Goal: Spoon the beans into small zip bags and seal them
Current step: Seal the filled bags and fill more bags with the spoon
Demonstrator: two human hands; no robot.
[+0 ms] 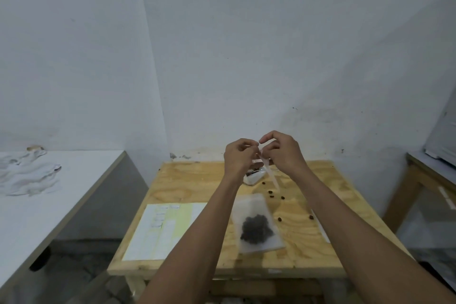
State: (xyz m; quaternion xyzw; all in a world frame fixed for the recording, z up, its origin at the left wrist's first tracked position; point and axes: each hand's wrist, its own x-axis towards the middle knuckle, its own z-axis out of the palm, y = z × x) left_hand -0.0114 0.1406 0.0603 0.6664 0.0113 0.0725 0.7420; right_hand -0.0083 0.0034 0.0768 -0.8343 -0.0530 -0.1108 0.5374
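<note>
Pinching one empty zip bag (271, 176), both hands' grip: left hand (238, 158), right hand (283, 153) | one filled bag (256, 226) on table (197, 180)

Worn on the head, looking forward and down over the plywood worktop (187, 187), near, facing a white wall (246, 57).

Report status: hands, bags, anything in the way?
Left hand and right hand both pinch an empty clear zip bag above the plywood table. Filled clear bag of dark beans lies flat. Loose beans scattered; nothing blocking.
</note>
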